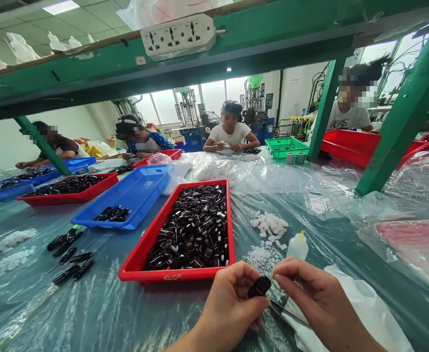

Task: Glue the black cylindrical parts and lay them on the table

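Black part (259,287) pinched in the fingertips of the left hand (229,305), held just above the worktop (89,303). Lower end hidden by the fingers; full shape hard to make out. Right hand (320,298) curled, fingers drawn in, close beside the left. Thin metal tool (287,313) runs from just below the black part toward this hand. Far end lost behind the palm: cannot tell whether the right hand grips it, or whether its tip touches the part. Red tray (177,234) heaped with similar black parts, just ahead of the left hand. White bits (269,225) and squeeze bottle (298,246) ahead of the right hand. White cloth (346,308) beneath the right hand, cut off by the lower frame edge. Blue tray (122,195) beyond the red tray, well ahead and left of both hands.
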The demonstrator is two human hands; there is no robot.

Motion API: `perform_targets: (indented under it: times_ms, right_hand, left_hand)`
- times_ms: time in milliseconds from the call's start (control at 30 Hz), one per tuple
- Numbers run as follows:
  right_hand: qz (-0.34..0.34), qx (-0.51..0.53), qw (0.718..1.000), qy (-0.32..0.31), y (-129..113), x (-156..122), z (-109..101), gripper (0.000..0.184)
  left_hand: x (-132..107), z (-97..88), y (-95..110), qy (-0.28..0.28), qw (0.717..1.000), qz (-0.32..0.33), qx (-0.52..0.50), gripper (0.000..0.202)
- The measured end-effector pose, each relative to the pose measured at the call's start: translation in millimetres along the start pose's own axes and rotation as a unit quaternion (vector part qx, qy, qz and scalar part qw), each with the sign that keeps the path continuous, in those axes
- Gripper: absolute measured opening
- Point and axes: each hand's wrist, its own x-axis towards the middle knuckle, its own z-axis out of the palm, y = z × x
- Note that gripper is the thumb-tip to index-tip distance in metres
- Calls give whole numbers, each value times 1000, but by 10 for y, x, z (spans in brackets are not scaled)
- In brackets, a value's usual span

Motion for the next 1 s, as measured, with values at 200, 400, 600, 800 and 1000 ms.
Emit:
perform_targets:
  times_ms: [200,400,600,800,1000]
  right_hand:
    - [-20,9,1000,-8,-14,-17,48,18]
    - [-52,33,998,19,-4,-26,77,13]
    - [-90,33,995,34,22,-43,88,13]
    - [-96,47,994,34,67,-54,112,21]
    - [-81,68,994,26,52,-56,131,20]
  left_hand:
    - [4,31,-53,-17,1000,1,4,18]
    - [6,53,-30,-4,1000,5,4,17]
    - [3,29,-43,6,1000,15,17,16]
    - [10,28,-53,6,1000,14,6,16]
    - [4,30,-44,7,1000,6,1,16]
